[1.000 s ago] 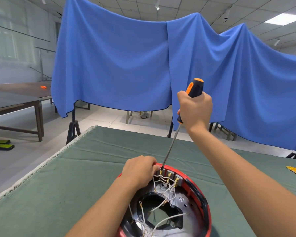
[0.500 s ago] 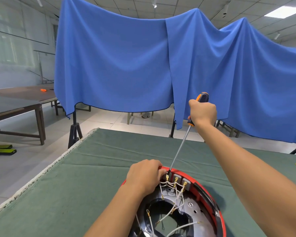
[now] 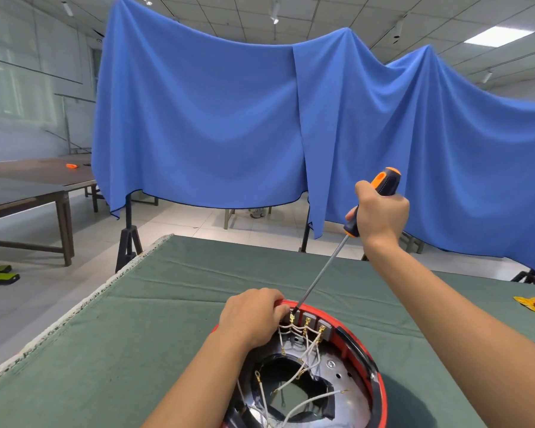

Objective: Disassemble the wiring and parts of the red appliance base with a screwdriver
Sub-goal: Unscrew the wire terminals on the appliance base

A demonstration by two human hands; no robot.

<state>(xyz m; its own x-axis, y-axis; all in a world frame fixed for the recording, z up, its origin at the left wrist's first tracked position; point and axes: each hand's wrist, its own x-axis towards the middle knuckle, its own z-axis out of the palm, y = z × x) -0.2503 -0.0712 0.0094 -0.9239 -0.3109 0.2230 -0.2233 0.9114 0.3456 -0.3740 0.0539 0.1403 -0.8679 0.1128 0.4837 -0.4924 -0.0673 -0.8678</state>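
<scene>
The round red plastic appliance base with its dark metal inner plate (image 3: 357, 370) lies open side up near the front edge of the bench covered in green felt cloth (image 3: 136, 335), close to the person, so its inside faces the tool. Along its far rim sit grey terminal blocks with brass connectors (image 3: 308, 321), and thin white wires (image 3: 303, 353) fan down from them across the plate.

The left hand (image 3: 254, 319) rests on the far left rim, fingers curled over the edge beside the terminals, probably to keep the base from turning or sliding under pressure. The right hand (image 3: 382, 216) is wrapped fully round the handle of the long black and orange screwdriver (image 3: 346, 239), held high above the bench with the forearm stretched forward. The shaft slants down and left, its tip at the leftmost terminal, just beside the left fingers; a slip there could catch them.

A small yellow object (image 3: 530, 304) lies near the bench's right edge.
</scene>
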